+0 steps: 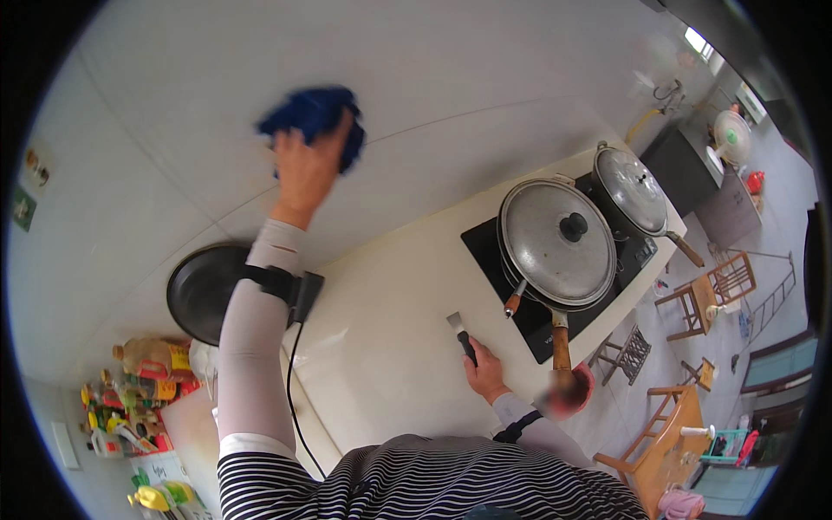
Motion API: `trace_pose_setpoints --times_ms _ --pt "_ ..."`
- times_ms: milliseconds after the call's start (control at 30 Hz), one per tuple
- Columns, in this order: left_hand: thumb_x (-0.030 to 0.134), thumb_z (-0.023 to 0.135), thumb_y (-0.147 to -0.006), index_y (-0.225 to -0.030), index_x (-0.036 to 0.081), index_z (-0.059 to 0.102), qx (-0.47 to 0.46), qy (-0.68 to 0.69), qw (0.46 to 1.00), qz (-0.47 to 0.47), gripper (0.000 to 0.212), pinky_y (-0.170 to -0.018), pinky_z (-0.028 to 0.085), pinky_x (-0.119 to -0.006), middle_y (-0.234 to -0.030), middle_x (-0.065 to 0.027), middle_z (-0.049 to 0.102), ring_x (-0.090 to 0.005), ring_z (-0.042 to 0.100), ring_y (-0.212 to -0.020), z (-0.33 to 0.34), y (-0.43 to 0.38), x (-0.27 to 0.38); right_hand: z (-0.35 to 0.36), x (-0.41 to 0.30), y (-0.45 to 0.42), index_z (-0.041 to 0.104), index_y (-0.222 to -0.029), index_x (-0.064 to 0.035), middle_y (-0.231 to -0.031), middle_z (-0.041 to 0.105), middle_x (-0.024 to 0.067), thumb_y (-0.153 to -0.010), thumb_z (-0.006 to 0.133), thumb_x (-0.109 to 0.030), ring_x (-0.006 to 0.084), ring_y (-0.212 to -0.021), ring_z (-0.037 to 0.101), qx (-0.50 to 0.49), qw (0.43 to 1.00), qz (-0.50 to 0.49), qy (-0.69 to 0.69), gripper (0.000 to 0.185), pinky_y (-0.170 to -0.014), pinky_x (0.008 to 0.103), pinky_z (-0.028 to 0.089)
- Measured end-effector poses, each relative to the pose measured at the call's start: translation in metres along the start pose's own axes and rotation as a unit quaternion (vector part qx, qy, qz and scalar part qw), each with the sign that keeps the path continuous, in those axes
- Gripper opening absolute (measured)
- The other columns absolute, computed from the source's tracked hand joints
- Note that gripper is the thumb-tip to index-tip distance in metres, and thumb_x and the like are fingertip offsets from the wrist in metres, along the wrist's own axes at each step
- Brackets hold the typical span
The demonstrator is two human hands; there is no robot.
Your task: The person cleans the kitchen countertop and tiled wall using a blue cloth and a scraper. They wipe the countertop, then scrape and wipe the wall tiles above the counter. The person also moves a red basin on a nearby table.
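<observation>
My left hand is stretched up to the pale wall, pressing a bunched dark blue cloth against it. The cloth is slightly blurred, and part of it is hidden under my fingers. Over the cream countertop, my right hand grips a scraper by its black handle. Its flat metal blade points away from me, towards the wall. I cannot tell whether the blade touches the counter.
Two lidded pans, a large wok and a smaller one, sit on a black cooktop. A black frying pan leans by the wall at left, near several bottles. A person in red is beside the counter's right edge.
</observation>
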State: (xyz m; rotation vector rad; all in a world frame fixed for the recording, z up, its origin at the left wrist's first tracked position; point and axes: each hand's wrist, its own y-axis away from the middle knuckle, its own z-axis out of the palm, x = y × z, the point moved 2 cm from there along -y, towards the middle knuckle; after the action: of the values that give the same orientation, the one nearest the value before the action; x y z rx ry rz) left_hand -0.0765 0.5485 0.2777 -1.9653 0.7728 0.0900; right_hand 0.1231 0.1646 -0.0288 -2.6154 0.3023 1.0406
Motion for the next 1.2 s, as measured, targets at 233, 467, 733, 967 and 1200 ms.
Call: trace_pose_setpoints --times_ms 233,467,733,967,1200 --pt "0.022 0.056 -0.091 -0.113 0.015 0.07 -0.164 0.057 0.916 0.363 0.027 -0.11 0.032 -0.042 -0.15 -0.0012 0.044 -0.0199 0.032 -0.142 0.127 0.141 0.107 -0.001 -0.005 0.001 0.05 -0.134 -0.0039 -0.104 0.066 0.0217 -0.091 0.061 -0.024 0.0406 -0.086 0.065 -0.003 1.0 -0.007 -0.002 0.049 -0.075 0.047 0.054" --pt "0.025 0.053 -0.095 -0.122 0.017 0.067 -0.211 0.026 0.888 0.408 0.031 -0.116 0.022 -0.048 -0.157 0.0006 0.034 -0.0186 0.02 -0.149 0.15 0.072 0.181 -0.005 -0.009 0.0 0.052 -0.133 -0.005 -0.098 0.065 0.0191 -0.091 0.061 -0.022 0.0384 -0.082 0.065 0.02 1.0 -0.006 0.01 0.047 -0.071 0.0452 0.054" --pt "0.027 0.055 -0.094 -0.13 0.025 0.061 -0.088 -0.028 0.943 0.318 0.037 -0.113 0.016 -0.067 -0.159 0.0022 0.031 -0.0202 0.015 -0.151 0.093 -0.139 0.197 -0.006 -0.013 -0.001 0.053 -0.13 -0.0025 -0.103 0.066 0.0208 -0.09 0.063 -0.021 0.0387 -0.085 0.066 0.014 1.0 -0.005 -0.015 0.046 -0.073 0.0447 0.055" --pt "0.007 0.064 -0.08 -0.122 0.022 0.066 0.089 0.081 0.987 0.108 0.044 -0.109 0.021 -0.07 -0.154 -0.0007 0.039 -0.0181 0.027 -0.148 -0.026 -0.216 0.067 -0.007 -0.005 0.001 0.052 -0.131 -0.0022 -0.104 0.066 0.0204 -0.091 0.063 -0.022 0.0383 -0.087 0.066 0.019 1.0 -0.015 0.001 0.046 -0.074 0.0441 0.055" --pt "0.011 0.08 -0.068 -0.13 0.028 0.061 0.143 -0.006 0.983 -0.112 0.066 -0.112 0.015 -0.068 -0.15 -0.0016 0.042 -0.0215 0.033 -0.145 -0.094 -0.134 -0.048 -0.002 -0.003 -0.001 0.053 -0.129 -0.002 -0.109 0.066 0.0224 -0.09 0.063 -0.023 0.0412 -0.094 0.065 0.029 0.999 -0.019 -0.029 0.045 -0.081 0.0472 0.053"
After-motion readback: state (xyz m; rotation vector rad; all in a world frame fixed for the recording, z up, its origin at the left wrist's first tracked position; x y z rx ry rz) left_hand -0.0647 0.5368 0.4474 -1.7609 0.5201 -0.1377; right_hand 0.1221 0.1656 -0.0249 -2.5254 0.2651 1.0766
